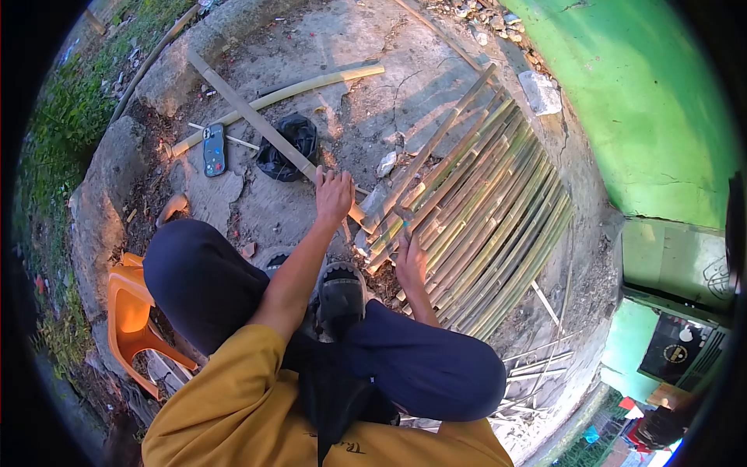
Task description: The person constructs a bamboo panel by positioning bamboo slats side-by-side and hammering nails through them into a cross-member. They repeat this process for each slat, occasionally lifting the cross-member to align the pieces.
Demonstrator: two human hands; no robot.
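Note:
My left hand [334, 196] is closed around a long, flat bamboo slat [261, 124] near its lower end. The slat slants up to the far left, toward the raised concrete edge. In my right hand [411, 263] is a hammer [404, 213], its head close to the near left ends of the bamboo strips. Those strips form a row of split bamboo [498, 206] lying side by side on the ground to the right, with a crosspiece along their left side. Part of the hammer's handle is hidden by my fingers.
A black plastic bag [289, 148] and a phone in a dark case [214, 150] lie beyond my knees. A curved bamboo piece [311, 84] lies behind them. An orange plastic chair [128, 311] stands at left; a green wall [646, 101] rises at right.

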